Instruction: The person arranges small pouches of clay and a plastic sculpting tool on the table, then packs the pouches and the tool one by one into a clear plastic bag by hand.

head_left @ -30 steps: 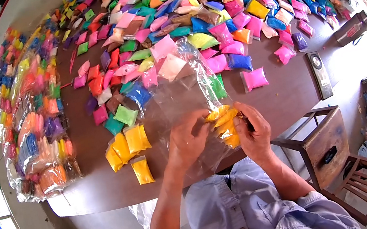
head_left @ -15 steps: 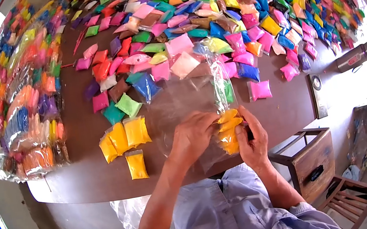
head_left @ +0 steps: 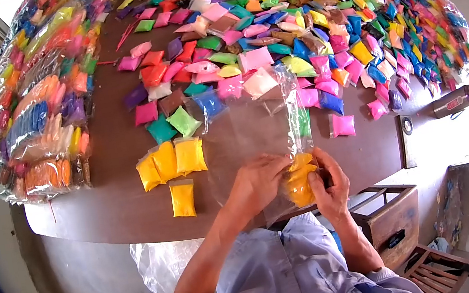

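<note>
My right hand (head_left: 332, 184) is closed around a small stack of yellow packets (head_left: 299, 188), thumb on top and fingers at the far side. My left hand (head_left: 261, 180) pinches the edge of a large clear plastic bag (head_left: 233, 140) just left of the stack. The bag spreads flat over the table, with a shiny crinkled strip along its right side. Whether the stack lies inside the bag or against its edge, I cannot tell. To the left lie several more yellow packets, three overlapping (head_left: 189, 155) and a single one (head_left: 183, 199) nearer the edge.
Loose coloured packets (head_left: 256, 58) cover the far part of the brown table (head_left: 126, 200). Filled clear bags (head_left: 36, 135) are piled at the left. A flask (head_left: 454, 101) lies at the right, near a wooden stool (head_left: 390, 220).
The head view has shifted, so the table appears slightly lower and farther right. In my right hand the yellow packets sit more bunched together. Both hands keep their grip beside each other.
</note>
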The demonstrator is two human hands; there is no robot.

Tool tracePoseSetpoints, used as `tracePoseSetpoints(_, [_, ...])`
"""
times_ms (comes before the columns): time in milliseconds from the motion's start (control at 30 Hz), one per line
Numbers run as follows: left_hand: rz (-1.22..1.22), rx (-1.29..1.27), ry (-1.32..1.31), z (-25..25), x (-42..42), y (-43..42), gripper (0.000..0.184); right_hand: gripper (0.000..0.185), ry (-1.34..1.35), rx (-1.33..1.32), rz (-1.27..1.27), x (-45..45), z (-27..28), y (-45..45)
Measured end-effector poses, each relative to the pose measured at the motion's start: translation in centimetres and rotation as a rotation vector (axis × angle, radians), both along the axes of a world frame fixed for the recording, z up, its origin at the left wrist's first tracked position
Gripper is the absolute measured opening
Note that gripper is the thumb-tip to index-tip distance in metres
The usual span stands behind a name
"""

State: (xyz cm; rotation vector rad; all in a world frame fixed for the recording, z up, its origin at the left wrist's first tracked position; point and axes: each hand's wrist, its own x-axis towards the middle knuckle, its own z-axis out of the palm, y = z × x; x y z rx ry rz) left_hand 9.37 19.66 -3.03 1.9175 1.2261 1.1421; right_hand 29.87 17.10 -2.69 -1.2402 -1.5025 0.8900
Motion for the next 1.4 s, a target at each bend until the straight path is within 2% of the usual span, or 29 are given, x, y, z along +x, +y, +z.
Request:
tracePoseSetpoints(167, [0.037,0.010,0.008,-0.5,0.2,0.0,0.028,0.049,0.017,0.000,-0.011,-0.1,-0.2,0.3])
tracePoseSetpoints(233, [0.004,-0.002,0.040,-0.7,0.3,0.6,0.028,0.050,-0.102,0.014,0.008,0.3,-0.5,0.6])
tracePoseSetpoints(500, [-0.045,-0.009,0.143,0.1,-0.3,0.0,0.039,0.048,-0.012,0.001,0.001,0.1,-1.0,0.6])
tracePoseSetpoints(600, [0.066,-0.061,0.115,2.2,-0.8,-1.5,0.036,0.047,-0.041,0.005,-0.024,0.3,-1.4,0.5])
tracePoseSetpoints(667, [0.189,0.128,0.291,3.5,-2.8,-2.8,0.034,0.047,-0.039,0.003,-0.028,0.3,-1.3,0.5])
tracePoseSetpoints(733, [0.318,0.101,0.399,3.9,-5.1,-4.9,0.033,0.047,-0.049,0.009,-0.033,0.3,-1.4,0.4])
tracePoseSetpoints(800, [0.553,0.116,0.561,3.4,-7.8,-6.8,0.030,0.047,-0.045,0.016,-0.037,0.2,-1.4,0.5])
tracePoseSetpoints(833, [0.550,0.114,0.565,3.2,-9.1,-7.6,0.030,0.047,-0.048,0.030,-0.033,0.2,-1.4,0.5])
tracePoseSetpoints(900, [0.780,-0.050,0.709,3.0,-11.1,-8.9,0.030,0.047,-0.038,0.027,-0.032,0.2,-1.6,0.4])
tracePoseSetpoints(933, [0.779,-0.049,0.711,3.1,-11.4,-9.4,0.030,0.047,-0.032,0.028,-0.028,0.2,-1.6,0.4])
tracePoseSetpoints(1033, [0.786,-0.174,0.580,3.2,-11.8,-10.4,0.033,0.047,-0.013,-0.004,-0.036,0.2,-1.5,0.4])
tracePoseSetpoints(1100, [0.825,-0.416,0.129,2.9,-12.3,-10.8,0.037,0.048,-0.014,0.002,-0.042,0.1,-1.4,0.4])
tracePoseSetpoints(1233, [0.685,-0.462,-0.027,3.0,-14.7,-11.0,0.032,0.049,-0.022,0.029,-0.045,0.0,-1.3,0.5])
tracePoseSetpoints(1267, [0.666,-0.403,-0.034,3.3,-14.7,-10.9,0.025,0.049,-0.029,0.048,-0.040,0.0,-1.1,0.6])
tracePoseSetpoints(1300, [0.656,-0.405,-0.038,4.6,-14.1,-10.3,0.025,0.049,-0.036,0.049,-0.050,0.1,-1.0,0.5])
tracePoseSetpoints(1367, [0.622,-0.506,-0.223,7.3,-12.4,-8.3,0.021,0.050,-0.033,0.053,-0.035,0.1,-1.1,0.5])
tracePoseSetpoints(1400, [0.560,-0.469,-0.302,7.6,-11.5,-7.2,0.019,0.050,-0.040,0.088,-0.036,0.1,-1.3,0.6])
